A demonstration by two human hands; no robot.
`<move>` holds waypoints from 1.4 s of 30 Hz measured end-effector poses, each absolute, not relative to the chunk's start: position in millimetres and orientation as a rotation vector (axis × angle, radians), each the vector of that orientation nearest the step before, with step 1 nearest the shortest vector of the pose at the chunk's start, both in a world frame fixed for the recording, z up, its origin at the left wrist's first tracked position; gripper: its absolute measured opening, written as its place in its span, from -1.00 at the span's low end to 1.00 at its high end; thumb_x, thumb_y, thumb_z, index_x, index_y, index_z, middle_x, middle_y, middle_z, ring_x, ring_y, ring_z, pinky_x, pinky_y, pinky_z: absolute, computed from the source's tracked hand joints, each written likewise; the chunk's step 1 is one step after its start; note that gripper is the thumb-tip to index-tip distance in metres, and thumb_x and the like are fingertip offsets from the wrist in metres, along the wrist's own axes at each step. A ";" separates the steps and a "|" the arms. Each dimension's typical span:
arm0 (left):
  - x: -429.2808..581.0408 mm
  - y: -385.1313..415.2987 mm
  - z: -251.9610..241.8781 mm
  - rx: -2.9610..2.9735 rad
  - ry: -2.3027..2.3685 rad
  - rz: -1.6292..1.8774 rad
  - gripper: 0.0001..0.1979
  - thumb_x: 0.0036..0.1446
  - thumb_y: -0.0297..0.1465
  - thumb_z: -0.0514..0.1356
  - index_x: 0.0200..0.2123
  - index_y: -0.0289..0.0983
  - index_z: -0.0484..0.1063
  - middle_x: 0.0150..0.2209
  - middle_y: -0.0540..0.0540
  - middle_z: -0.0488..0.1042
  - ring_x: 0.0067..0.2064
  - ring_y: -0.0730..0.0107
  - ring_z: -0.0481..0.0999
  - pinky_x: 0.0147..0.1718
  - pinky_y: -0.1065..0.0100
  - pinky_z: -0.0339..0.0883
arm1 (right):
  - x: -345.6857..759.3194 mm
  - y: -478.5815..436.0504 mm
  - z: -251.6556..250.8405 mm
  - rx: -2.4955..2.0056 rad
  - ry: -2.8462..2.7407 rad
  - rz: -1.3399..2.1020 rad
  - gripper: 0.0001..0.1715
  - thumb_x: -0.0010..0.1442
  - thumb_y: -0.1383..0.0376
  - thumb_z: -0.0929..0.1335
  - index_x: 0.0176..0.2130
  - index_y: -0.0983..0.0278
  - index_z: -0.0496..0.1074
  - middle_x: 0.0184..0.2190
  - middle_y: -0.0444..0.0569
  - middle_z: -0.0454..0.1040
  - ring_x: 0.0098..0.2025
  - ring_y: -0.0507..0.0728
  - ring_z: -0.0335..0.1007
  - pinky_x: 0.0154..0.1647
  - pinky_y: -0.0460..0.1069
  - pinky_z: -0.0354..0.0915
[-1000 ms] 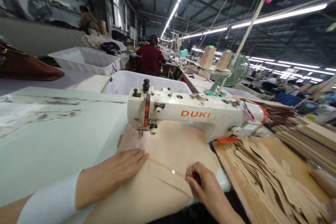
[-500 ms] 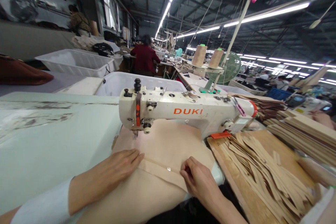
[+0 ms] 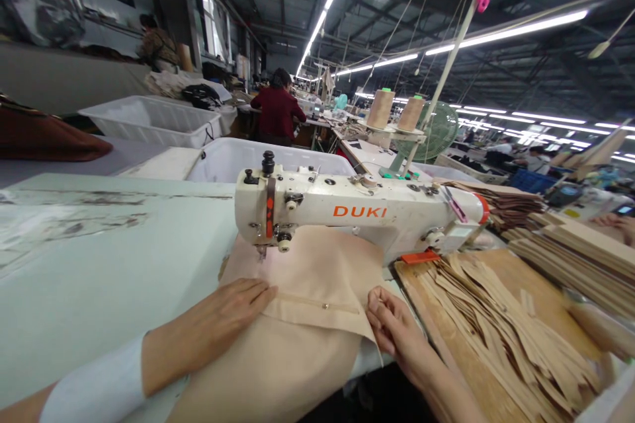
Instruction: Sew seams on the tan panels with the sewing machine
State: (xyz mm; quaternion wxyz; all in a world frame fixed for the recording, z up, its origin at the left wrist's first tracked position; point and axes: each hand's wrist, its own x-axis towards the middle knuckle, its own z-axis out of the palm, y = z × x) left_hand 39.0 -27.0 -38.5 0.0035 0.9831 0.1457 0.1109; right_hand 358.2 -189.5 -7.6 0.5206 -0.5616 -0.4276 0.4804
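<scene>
A beige fabric piece (image 3: 307, 264) lies under the needle of a white sewing machine (image 3: 317, 201) marked DUKI, its near part hanging toward me. A folded strip (image 3: 317, 318) with a small shiny metal piece (image 3: 325, 306) crosses it. My left hand (image 3: 223, 317) rests flat on the fabric's left side, fingers stretched out, just below the needle. My right hand (image 3: 397, 327) pinches the right edge of the fabric, fingers curled together.
Right of the machine, a wooden board (image 3: 446, 344) bears many beige strips (image 3: 496, 317), with stacked beige pieces (image 3: 575, 258) behind. Two thread cones (image 3: 380, 109) stand beyond the machine. White bins (image 3: 153, 120) and a person in dark red (image 3: 278, 109) are farther back.
My right hand has moved right, taking the fabric's edge with it, and the folded strip now lies straighter across. The view has shifted slightly left.
</scene>
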 end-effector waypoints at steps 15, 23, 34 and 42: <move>54.1 -3.7 -19.6 2.765 0.336 0.428 -0.64 0.28 -0.58 0.03 0.04 -0.20 0.45 -0.04 -0.15 0.54 -0.03 0.20 0.53 -0.02 0.25 0.37 | 333.4 -216.8 21.9 -1.649 -1.710 -0.226 -0.76 0.37 0.20 0.22 -0.10 0.23 0.41 -0.25 -0.02 0.53 -0.22 0.09 0.49 -0.22 -0.07 0.43; 65.2 9.2 4.5 2.730 0.460 0.392 -0.69 0.38 -0.48 -0.06 -0.13 -0.26 0.50 -0.24 -0.11 0.59 -0.20 0.25 0.58 -0.16 0.36 0.36 | 242.1 -172.0 -46.3 -1.049 -2.280 -0.662 -0.48 0.42 0.08 0.13 0.10 0.32 0.41 0.08 -0.07 0.48 0.10 0.10 0.40 0.05 -0.05 0.37; 57.9 -2.3 4.1 2.790 0.405 0.382 -0.58 0.05 -0.68 0.13 -0.04 -0.25 0.46 -0.13 -0.13 0.54 -0.06 0.18 0.53 -0.04 0.29 0.35 | 260.9 -160.1 -74.8 -1.459 -2.217 -0.526 -0.32 0.37 0.18 0.22 0.39 0.20 0.01 0.17 -0.01 0.40 0.06 0.21 0.43 -0.04 0.02 0.42; 63.8 2.4 -7.0 2.903 0.363 0.563 -0.81 0.24 -0.60 0.12 -0.22 -0.26 0.48 -0.17 -0.12 0.52 -0.17 0.29 0.53 -0.17 0.38 0.40 | 225.0 -151.8 -103.9 -1.362 -2.224 -0.527 -0.47 0.40 0.12 0.18 0.27 0.20 0.25 0.13 0.03 0.44 0.08 0.22 0.43 -0.06 0.01 0.43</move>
